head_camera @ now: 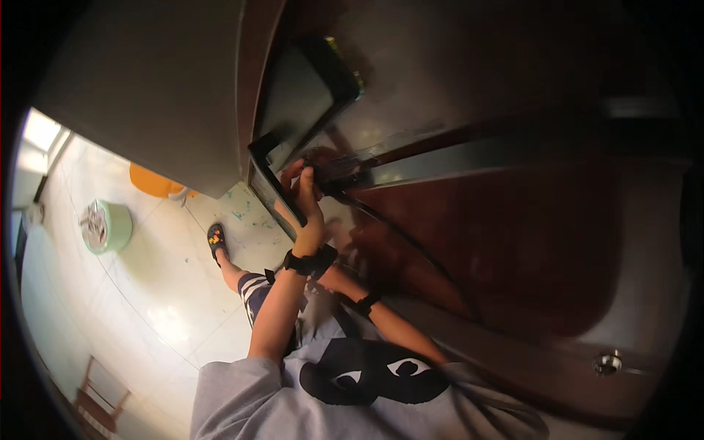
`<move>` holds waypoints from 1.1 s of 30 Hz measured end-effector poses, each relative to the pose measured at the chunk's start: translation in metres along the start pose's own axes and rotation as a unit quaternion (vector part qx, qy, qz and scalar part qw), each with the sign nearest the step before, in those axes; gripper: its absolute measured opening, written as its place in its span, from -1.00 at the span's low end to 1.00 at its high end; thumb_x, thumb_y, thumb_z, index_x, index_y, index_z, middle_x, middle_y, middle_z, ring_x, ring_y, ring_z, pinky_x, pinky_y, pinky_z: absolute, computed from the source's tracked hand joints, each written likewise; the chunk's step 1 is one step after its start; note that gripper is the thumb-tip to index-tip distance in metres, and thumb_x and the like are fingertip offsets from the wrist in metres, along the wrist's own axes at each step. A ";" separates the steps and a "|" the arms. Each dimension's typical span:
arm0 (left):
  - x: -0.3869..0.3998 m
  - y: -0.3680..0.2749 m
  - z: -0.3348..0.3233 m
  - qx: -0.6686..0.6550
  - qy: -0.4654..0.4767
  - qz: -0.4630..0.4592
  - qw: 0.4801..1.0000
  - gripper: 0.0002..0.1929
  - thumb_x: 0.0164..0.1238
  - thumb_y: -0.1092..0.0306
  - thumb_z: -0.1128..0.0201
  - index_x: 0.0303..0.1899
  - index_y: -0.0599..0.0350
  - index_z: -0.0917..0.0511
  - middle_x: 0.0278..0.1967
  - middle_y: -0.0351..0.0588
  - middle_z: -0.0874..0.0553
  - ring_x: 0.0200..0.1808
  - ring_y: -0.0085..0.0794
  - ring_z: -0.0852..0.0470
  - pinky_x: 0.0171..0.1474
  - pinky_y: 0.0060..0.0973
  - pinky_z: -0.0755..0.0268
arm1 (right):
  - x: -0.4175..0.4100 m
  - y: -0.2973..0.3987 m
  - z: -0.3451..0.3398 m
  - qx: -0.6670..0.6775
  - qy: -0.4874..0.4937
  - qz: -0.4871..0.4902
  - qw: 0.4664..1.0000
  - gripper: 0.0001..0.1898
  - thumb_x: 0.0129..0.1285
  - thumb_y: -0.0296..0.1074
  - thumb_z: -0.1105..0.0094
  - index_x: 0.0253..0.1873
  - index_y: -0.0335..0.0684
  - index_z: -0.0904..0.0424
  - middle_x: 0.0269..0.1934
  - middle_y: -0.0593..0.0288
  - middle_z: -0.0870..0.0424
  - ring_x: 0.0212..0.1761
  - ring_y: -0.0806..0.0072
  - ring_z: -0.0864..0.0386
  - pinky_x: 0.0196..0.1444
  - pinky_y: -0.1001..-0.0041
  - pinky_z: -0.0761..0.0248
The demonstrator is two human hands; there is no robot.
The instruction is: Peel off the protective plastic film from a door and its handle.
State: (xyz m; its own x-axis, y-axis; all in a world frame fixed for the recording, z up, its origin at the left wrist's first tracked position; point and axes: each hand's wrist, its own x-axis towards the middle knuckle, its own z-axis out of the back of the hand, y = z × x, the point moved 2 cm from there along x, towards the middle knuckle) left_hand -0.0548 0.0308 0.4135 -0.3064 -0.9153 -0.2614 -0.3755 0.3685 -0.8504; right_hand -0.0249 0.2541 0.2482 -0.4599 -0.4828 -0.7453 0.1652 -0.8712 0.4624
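Observation:
My left hand (pixel 309 206) is raised against glossy dark furniture, its thumb up and its fingers bent. A flat, black-edged panel (pixel 273 190) lies along the hand, its lower corner overlapping the wrist. Just right of the fingertips, a black cable (pixel 396 234) leaves a blurred dark spot and runs down to the right. Whether my fingers grip the cable, the panel or neither is unclear. My right hand (pixel 331 276) is low, behind my left wrist, with most of its fingers hidden. Both wrists wear black bands.
A dark panel (pixel 148 82) juts out at upper left. Above my hand is another black-framed object (pixel 335 71). A reddish-brown glossy surface (pixel 489 242) with a metal knob or lock (pixel 608 363) stands at right. On the tiled floor are a pale green bin (pixel 118 225), an orange object (pixel 148 180) and a chair (pixel 99 404).

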 end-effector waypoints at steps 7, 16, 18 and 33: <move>0.031 -0.028 0.026 -0.020 -0.118 0.012 0.993 -0.78 0.28 0.31 -0.33 -0.17 0.28 -0.63 -0.38 -0.15 -0.68 -0.39 -0.60 -0.57 -0.29 -0.65 -0.39 | -0.051 0.127 0.040 -0.032 0.123 -0.089 0.988 -0.72 0.09 -0.29 -0.22 -0.13 -0.29 -0.51 -0.35 0.01 -0.65 -0.32 0.19 -0.63 -0.27 0.25 -0.46; 0.064 -0.056 0.013 0.025 -0.134 -0.031 0.990 -0.82 0.28 0.35 -0.32 -0.22 0.27 -0.64 -0.36 -0.14 -0.68 -0.30 -0.55 -0.60 -0.15 -0.60 -0.41 | -0.040 0.135 0.026 -0.008 0.072 0.017 0.997 -0.75 0.10 -0.30 -0.22 -0.14 -0.29 -0.52 -0.37 0.04 -0.64 -0.36 0.25 -0.63 -0.31 0.29 -0.45; 0.060 -0.048 0.015 0.072 -0.147 -0.071 0.984 -0.84 0.27 0.33 -0.33 -0.25 0.24 -0.65 -0.40 -0.17 -0.66 -0.35 -0.56 -0.57 -0.22 -0.60 -0.38 | -0.036 0.122 0.027 0.012 0.054 0.044 0.997 -0.75 0.10 -0.31 -0.22 -0.15 -0.29 -0.52 -0.37 0.05 -0.64 -0.37 0.27 -0.62 -0.32 0.30 -0.45; 0.034 0.013 0.017 -0.018 -0.032 -0.097 0.995 -0.93 0.37 0.41 -0.18 -0.19 0.14 -0.50 -0.36 -0.34 -0.54 -0.35 -0.73 -0.47 -0.25 -0.72 -0.31 | 0.022 0.074 0.007 0.166 -0.073 0.190 0.965 -0.79 0.12 -0.33 -0.21 -0.16 -0.28 -0.53 -0.40 0.10 -0.63 -0.44 0.38 -0.61 -0.40 0.37 -0.43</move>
State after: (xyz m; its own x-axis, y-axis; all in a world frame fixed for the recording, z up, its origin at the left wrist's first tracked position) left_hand -0.0558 0.0017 0.3855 -0.1690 -0.9779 -0.1229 -0.4540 0.1879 -0.8709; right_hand -0.0287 0.1795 0.2690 -0.5426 -0.7232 -0.4272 0.0688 -0.5452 0.8355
